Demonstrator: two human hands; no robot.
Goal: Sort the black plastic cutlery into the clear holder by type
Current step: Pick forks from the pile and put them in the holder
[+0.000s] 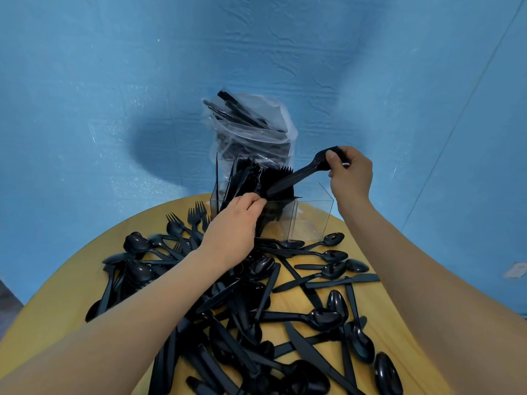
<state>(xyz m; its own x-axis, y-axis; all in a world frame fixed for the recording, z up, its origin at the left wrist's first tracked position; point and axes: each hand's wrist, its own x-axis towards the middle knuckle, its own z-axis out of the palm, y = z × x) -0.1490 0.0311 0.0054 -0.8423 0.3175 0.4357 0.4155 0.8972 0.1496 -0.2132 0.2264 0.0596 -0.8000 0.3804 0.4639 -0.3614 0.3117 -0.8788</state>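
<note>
My right hand [349, 172] grips a nested stack of forks [296, 178] by the tine end, handles angled down into the clear holder [316, 212]. My left hand [236, 223] pinches cutlery already standing there, probably making room. Unsorted cutlery [285, 309] covers the table [379, 323].

No text, label, brand, number or sign can be read anywhere in view.

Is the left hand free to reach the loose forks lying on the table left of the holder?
Probably not yet. The left hand is busy at the clear holder, fingers curled on cutlery there. The forks lie uncovered just beside its wrist, so once it lets go the way looks free.
</note>
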